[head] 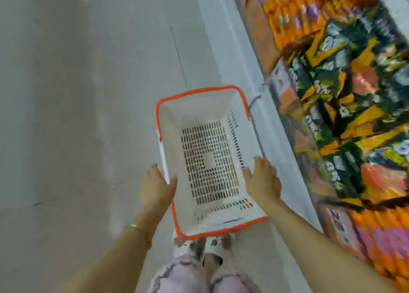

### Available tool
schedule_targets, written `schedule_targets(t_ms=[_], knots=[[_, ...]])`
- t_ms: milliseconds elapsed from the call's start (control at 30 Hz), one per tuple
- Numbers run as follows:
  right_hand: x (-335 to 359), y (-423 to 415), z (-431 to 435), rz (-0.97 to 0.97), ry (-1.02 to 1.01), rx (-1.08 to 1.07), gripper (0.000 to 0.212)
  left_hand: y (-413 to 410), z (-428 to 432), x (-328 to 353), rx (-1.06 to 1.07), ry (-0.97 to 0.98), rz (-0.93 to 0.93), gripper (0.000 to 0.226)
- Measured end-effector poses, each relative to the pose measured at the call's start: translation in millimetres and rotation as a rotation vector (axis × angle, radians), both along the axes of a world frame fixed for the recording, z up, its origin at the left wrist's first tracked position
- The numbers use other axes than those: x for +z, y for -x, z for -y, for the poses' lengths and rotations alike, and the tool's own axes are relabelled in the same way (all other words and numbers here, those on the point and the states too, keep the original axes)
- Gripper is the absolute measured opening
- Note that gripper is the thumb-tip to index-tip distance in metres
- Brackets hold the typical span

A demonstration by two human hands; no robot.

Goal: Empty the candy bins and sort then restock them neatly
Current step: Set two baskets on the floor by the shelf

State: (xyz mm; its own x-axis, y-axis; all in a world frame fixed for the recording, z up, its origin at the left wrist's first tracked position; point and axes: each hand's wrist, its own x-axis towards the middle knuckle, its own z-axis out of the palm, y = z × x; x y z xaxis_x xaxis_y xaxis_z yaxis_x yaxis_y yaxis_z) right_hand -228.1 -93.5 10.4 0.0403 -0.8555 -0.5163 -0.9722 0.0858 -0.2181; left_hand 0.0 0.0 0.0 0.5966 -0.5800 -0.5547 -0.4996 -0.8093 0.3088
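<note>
**Basket** (200,90). White slotted plastic with an orange rim, and nothing inside. It is carried level and open side up in front of the body, above the floor. Judged purpose: it is a container for stock taken out of the bins, held level so it is ready to load.

**Left hand** (156,185). On the near left wall of the basket. The thumb is hooked over the rim and the fingers are underneath, out of sight, so the hand grasps the wall. A thin bracelet (132,225) sits on the wrist behind it.

**Right hand** (263,179). On the near right wall of the basket, opposite the other hand, grasping in the same way. Holding both sides keeps the load balanced and stops the basket from tipping.

**Candy packets** (345,106). To the right of the basket, well apart from it. They are packed in rows of dark green and yellow, orange, and purple. Motion blur hides the labels and the edges of the bins. The bins look full, so emptying appears not to have started.

**Ledge** (239,60). A pale strip between the basket and the packets, at the front edge of the display.

**Floor** (88,115). Grey, to the left of the basket and under it.

**Shoes** (212,244). Pale, directly below the near rim of the basket, with light trousers (181,272) nearer the camera.
</note>
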Motion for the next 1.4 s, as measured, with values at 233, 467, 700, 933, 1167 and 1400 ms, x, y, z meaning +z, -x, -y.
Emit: schedule_targets(t_ms=[233,467,700,933,1167,1400], knots=[[-113.0,18.1,26.3,-0.211,0.107,-0.011,0.061,-4.8,10.5,-122.1,0.136,-0.124,-0.086,0.078],[-118.9,12.9,38.8,-0.223,0.080,-0.043,0.049,-14.1,3.6,-132.5,0.305,0.037,-0.066,0.018],[-48.3,-20.6,34.5,-0.152,-0.091,-0.062,0.038,-66.3,-19.2,-40.3,0.227,-0.076,0.027,0.019],[62.7,-73.7,77.8,-0.037,-0.259,0.007,0.040,-125.0,-6.8,90.2,0.244,-0.110,0.116,0.021],[186.3,-169.3,156.1,0.001,-0.101,0.012,0.038,-210.8,69.1,199.2,0.283,0.028,0.091,0.019],[262.7,-279.2,273.9,0.010,0.064,0.052,0.039,-321.8,176.8,260.1,0.275,0.121,0.048,0.023]])
